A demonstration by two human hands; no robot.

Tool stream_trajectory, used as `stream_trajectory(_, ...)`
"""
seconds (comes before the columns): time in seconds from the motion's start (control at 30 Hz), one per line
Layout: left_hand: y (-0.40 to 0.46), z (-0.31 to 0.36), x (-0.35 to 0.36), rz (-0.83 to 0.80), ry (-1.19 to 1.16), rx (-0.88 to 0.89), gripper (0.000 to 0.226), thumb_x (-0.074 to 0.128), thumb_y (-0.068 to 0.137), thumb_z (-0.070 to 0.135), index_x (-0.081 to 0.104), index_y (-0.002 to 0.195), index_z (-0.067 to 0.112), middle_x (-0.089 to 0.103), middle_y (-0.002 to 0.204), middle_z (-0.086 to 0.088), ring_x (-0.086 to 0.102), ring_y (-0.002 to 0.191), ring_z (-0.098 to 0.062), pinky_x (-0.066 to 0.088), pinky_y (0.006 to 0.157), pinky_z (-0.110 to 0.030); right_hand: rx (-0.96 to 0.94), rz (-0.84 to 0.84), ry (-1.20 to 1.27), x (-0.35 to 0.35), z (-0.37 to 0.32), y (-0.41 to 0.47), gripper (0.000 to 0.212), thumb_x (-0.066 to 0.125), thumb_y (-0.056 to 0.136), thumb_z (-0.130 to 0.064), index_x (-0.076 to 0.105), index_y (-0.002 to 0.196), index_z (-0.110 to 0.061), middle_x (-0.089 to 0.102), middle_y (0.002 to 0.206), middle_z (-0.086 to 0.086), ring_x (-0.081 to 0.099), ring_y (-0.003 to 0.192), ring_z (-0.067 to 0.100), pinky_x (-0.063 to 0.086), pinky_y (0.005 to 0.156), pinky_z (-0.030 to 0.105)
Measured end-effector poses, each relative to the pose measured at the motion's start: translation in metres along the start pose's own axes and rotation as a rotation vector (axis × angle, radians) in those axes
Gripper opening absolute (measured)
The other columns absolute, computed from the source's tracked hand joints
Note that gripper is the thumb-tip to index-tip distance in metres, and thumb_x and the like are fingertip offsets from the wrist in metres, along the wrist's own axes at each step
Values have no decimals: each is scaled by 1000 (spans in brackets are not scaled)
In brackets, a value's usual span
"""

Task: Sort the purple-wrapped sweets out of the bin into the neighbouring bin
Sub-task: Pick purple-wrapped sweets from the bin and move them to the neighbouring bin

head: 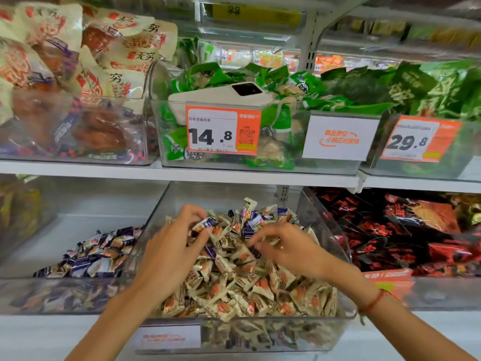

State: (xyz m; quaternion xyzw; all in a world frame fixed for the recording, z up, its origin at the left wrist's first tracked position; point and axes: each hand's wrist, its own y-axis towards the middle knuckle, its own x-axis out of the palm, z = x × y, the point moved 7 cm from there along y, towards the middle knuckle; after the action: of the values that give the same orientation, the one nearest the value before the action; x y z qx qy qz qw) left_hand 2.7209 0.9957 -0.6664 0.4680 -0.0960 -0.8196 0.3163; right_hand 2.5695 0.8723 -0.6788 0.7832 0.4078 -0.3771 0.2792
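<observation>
Purple sweets: purple-wrapped sweets [250,225] scattered at the back of the clear plastic bin [335,230], among cream ones.
Left hand [174,246]: pinching one purple sweet, nearer the goal.
Right hand [283,246]: fingers curled into the heap; grip unclear.
Neighbouring bin [78,225]: left, purple pile by its right wall.

Mixed sweets [234,277] in middle bin [335,235]; sorted pile [91,254] in left bin [52,295].

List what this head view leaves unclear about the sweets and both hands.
- Right hand: motion blur hides whether its grip holds a sweet.
- Middle bin: purple-wrapped sweets deeper down are buried under beige ones.
- Left hand: pinches a purple-wrapped sweet, print blurred.
- Left bin: the frame edge cuts it off.
</observation>
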Motion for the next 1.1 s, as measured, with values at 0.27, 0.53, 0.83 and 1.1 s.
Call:
stream_trajectory(0.27,29,-14,14,-183,89,-9,21,50,96,37,40,114,33,56,132,7,64,71,-17,52,76,-41,251,-58,-442,21,44,44,26,66,89,-30,67,114,-24,63,117,0,58,110,21,45,82,30)
stream_trajectory(0.53,11,-21,33,-431,37,-19,22,41,97,39,48,116,45,67,97,-1,47,50,-8,44,53,-23,205,52,-87,13,49,41,19,62,92,-26,57,96,-8,60,91,-3,60,82,22,51,74,35)
stream_trajectory(0.83,-1,-10,45,-474,323,31,37,51,95,40,47,131,37,49,140,9,49,122,-14,34,104,-33,225,8,-1,2,40,50,20,45,96,-10,38,114,-17,52,79,5,45,59,15,39,52,29)
stream_trajectory(1.1,2,-20,18,-227,25,-40,17,65,86,38,67,102,42,58,119,28,64,83,7,50,78,-19,265,-91,-479,32,50,71,53,61,90,-22,42,139,-30,55,133,6,55,118,28,48,93,38)
